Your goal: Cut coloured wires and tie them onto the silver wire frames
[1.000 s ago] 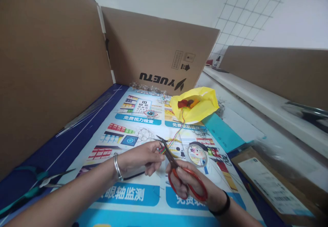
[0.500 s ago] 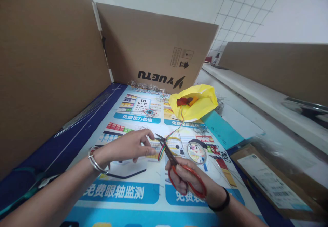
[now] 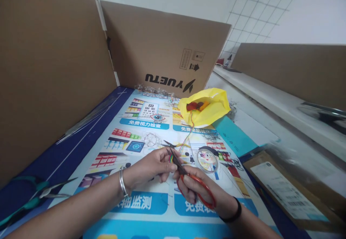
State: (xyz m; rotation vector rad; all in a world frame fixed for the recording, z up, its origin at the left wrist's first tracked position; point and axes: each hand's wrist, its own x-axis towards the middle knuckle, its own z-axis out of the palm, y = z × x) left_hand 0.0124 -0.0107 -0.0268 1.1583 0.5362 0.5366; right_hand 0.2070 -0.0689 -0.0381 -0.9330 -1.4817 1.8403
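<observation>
My right hand (image 3: 200,185) grips a pair of scissors (image 3: 179,167) by its orange-red handles, and the dark blades point up and left, slightly apart. Beside the blades, my left hand (image 3: 155,165) has its thumb and fingers closed on a small loop of multicoloured thread (image 3: 171,158). Its fingertips are close to the blades; whether they touch is unclear. From there the thread runs up to a yellow bag (image 3: 216,113), whose open mouth shows red and orange material.
Teal-handled pliers (image 3: 35,195) lie at the left. A roll of clear tape (image 3: 207,161), tangled wire (image 3: 151,139) and black clips (image 3: 238,164) rest on the printed sheet. Cardboard panels (image 3: 159,44) stand behind and left. A labelled brown package (image 3: 289,192) lies at the right.
My left hand has moved right and its fingers have closed on the thread loop beside the scissors. My right hand with the scissors has hardly moved.
</observation>
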